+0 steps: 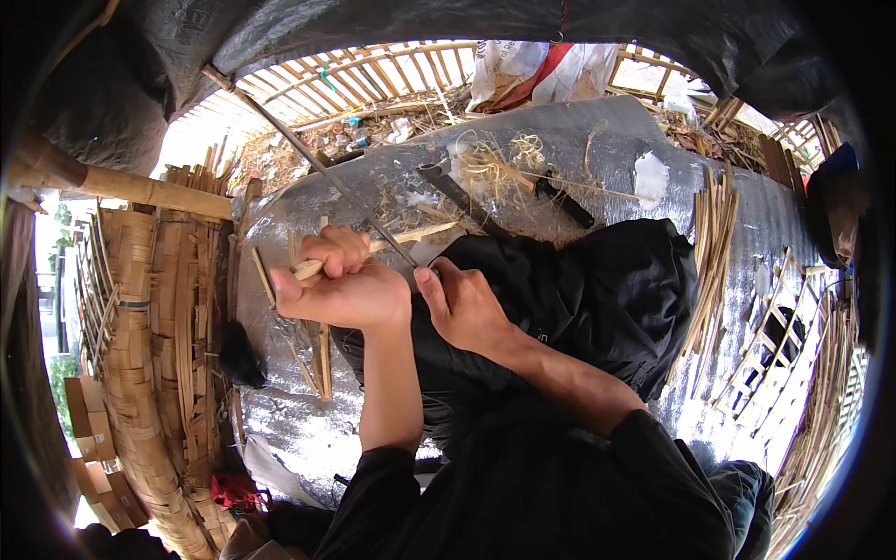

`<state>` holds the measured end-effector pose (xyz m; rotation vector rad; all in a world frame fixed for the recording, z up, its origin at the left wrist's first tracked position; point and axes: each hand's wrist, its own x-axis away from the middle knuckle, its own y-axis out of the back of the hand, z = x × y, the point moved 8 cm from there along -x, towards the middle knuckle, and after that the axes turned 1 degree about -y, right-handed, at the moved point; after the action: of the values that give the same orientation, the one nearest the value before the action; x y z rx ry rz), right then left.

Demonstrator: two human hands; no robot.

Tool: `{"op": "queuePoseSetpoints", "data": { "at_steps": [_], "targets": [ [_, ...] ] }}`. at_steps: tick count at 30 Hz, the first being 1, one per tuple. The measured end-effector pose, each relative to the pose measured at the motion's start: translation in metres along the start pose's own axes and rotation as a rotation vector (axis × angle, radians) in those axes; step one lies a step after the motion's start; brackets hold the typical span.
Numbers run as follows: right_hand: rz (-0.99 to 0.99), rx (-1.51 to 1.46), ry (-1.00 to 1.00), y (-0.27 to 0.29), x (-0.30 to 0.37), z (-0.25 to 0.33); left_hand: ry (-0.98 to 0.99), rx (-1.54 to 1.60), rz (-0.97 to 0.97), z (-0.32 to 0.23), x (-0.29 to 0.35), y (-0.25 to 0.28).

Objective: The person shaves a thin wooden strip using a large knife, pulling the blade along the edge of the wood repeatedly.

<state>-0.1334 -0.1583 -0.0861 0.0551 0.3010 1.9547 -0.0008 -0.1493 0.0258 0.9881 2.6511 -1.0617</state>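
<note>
My left hand [338,280] is closed around a pale bamboo strip [411,233], which points right and slightly away from me. My right hand [464,306] grips the near end of a narrow grey blade-like tool [399,250], thumb along it, its handle hidden by the fingers. The tool crosses the bamboo strip close to my left fist. Its far end lines up with a long thin dark rod [289,138]; I cannot tell if they are one piece. Black cloth [597,289] covers my lap below the hands.
A shiny grey sheet [597,131] carries pale shavings [495,168], a dark flat bar [462,201] and a black handle-like piece [565,201]. Bamboo strips [711,252] lie at the right. Woven bamboo rolls [131,327] stand at the left, below a bamboo pole [154,189].
</note>
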Motion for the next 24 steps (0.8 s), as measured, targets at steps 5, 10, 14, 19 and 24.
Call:
{"op": "queuePoseSetpoints", "data": {
  "at_steps": [5, 10, 14, 19, 24],
  "targets": [
    [-0.151, 0.255, -0.067, 0.006, -0.003, -0.093, -0.036, 0.035, 0.000, 0.007, 0.011, -0.013],
    [-0.108, -0.020, -0.122, 0.015, 0.010, -0.060, -0.069, -0.042, 0.040, 0.011, 0.016, -0.022],
    [-0.043, -0.119, -0.037, 0.010, -0.006, -0.017, -0.040, -0.042, 0.011, 0.015, 0.008, -0.027],
    [-0.195, 0.111, -0.230, 0.004, -0.007, -0.130, 0.011, -0.020, 0.044, 0.013, -0.002, -0.026],
    [-0.099, -0.237, -0.207, 0.001, -0.007, -0.067, -0.035, -0.041, 0.093, 0.011, 0.006, -0.022]
  ]
}}
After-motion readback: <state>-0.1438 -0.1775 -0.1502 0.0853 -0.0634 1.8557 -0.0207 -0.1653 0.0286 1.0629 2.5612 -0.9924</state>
